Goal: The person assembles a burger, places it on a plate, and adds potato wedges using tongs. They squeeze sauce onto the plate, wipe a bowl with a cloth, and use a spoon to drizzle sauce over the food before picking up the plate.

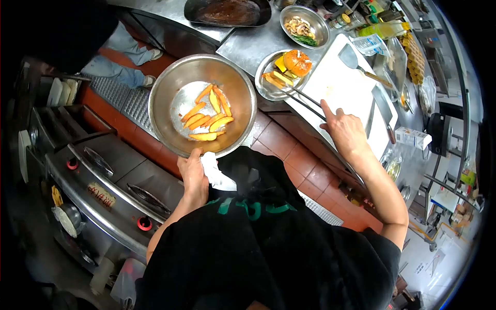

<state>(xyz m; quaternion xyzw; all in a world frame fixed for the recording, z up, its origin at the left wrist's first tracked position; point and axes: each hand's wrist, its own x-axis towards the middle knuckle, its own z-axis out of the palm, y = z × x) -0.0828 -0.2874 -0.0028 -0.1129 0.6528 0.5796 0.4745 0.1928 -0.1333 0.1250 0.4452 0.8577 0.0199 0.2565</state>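
wedges [215,103] look golden-orange inside the steel bowl [164,98]

One head-worn view looks forward and steeply down over a black shirt [258,248], fairly near the metal bowl [236,89], the counter [244,50] slanting along the right, a wide lens bowing the edges

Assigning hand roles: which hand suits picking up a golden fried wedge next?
Probably right: the right hand holds thin, dark chopsticks, tips at the round silver metal plate. The left hand grips the deep, round steel bowl by its rim.
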